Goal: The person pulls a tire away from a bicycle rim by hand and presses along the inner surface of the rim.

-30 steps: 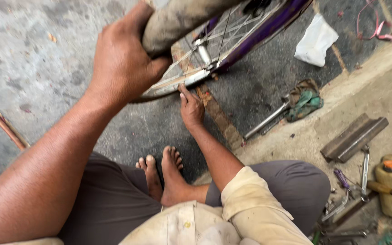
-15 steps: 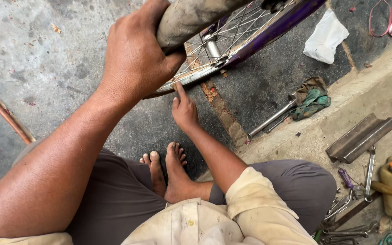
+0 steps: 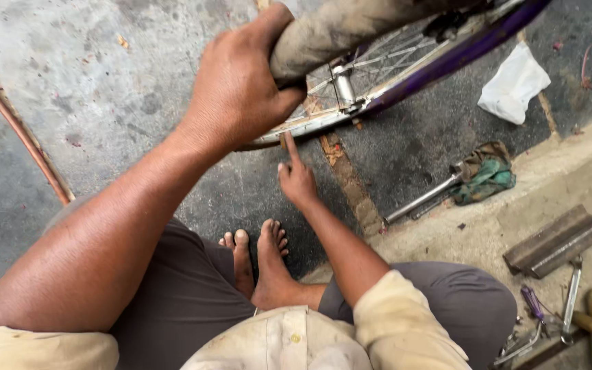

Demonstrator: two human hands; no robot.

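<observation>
A person sits low on the concrete floor (image 3: 90,89), knees apart, two bare feet (image 3: 258,257) together between them. Across the top of the view runs one bicycle wheel (image 3: 351,89), its long line slanting from lower left up to upper right, with a worn grey tyre (image 3: 337,27) above, a metal rim (image 3: 296,127) below and a purple frame tube (image 3: 460,51) beside it.

The left hand (image 3: 238,92) is clamped around the tyre at its near end, fingers wrapped over the far side and thumb pressing on the near side. The right hand (image 3: 297,179) sits just below the rim, mostly closed but with one finger stretched straight up so that its tip touches the rim's underside; it holds nothing. The rim lies directly above and ahead of this hand, just beside the left hand's grip, so both hands meet the wheel at nearly the same spot, the left on top.

Well apart to the right lie one white cloth (image 3: 513,85), one green rag (image 3: 488,175) wrapped on a metal rod (image 3: 419,200), one angled steel bar (image 3: 560,240), and a small cluster of hand tools (image 3: 549,318) whose number I cannot tell. One copper-coloured pipe (image 3: 29,144) runs along the left edge.
</observation>
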